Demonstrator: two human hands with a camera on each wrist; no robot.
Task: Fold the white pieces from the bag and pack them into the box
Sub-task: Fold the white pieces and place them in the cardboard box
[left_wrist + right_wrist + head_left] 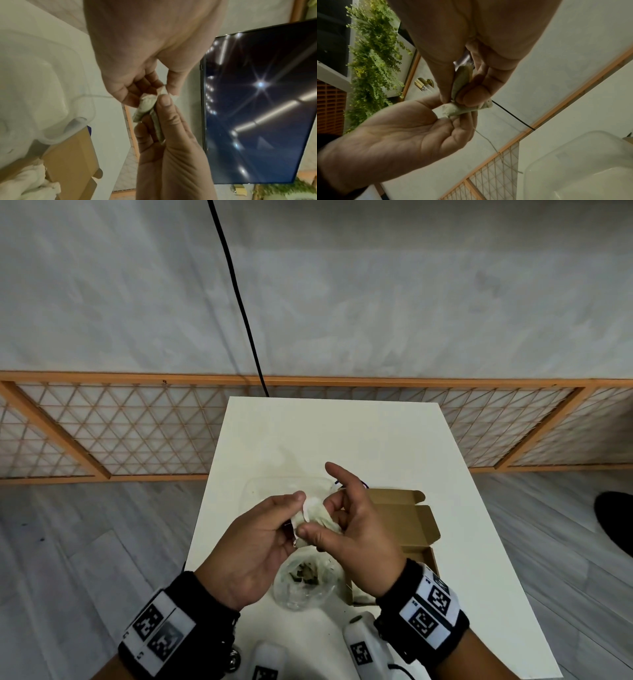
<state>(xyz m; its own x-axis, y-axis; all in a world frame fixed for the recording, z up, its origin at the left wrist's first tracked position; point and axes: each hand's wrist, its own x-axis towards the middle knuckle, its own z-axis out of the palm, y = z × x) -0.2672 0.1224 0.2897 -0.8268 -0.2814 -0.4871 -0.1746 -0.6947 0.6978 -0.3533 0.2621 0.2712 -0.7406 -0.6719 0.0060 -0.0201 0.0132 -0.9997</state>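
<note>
Here, both hands met above the middle of the white table [342, 433], sharing one small white piece [313, 513]. The left hand [255, 546] pinched its near-left edge between thumb and fingertips, the other fingers curled loosely. The right hand [356, 529] pinched the piece's other side with thumb and bent fingers, its index finger lifted free and pointing away. From the right wrist view, the white piece [462, 109] was creased into a narrow fold across the grip, and a thin thread [489, 143] hung from it.

Directly below the grip lay the clear plastic bag [303, 580], crumpled, with dark bits inside. Right of the grip the brown cardboard box [407, 518] sat with its flaps open. Just beyond the grip stood a clear plastic container [260, 487]; past that, the table lay bare to its far edge.
</note>
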